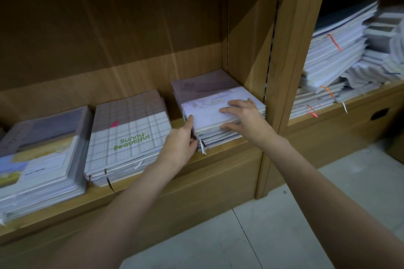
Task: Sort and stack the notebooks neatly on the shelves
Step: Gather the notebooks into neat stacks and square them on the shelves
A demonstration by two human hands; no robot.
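Pale notebook stack (215, 102) flat on shelf (225, 148), long axis front-to-back

**Dim feed, light from the front right**

I see a dim, low-contrast view. The wooden shelf (218, 150) is bright only along its front edge; its back panel sinks into deep shadow with a diagonal shadow line at upper right. The pale floor (284, 225) is the brightest area. Wide-angle distortion bends the shelf lines near the edges. The messy paper pile (341, 50) at right looks soft, the far-left notebook stack (41, 159) slightly smeared.
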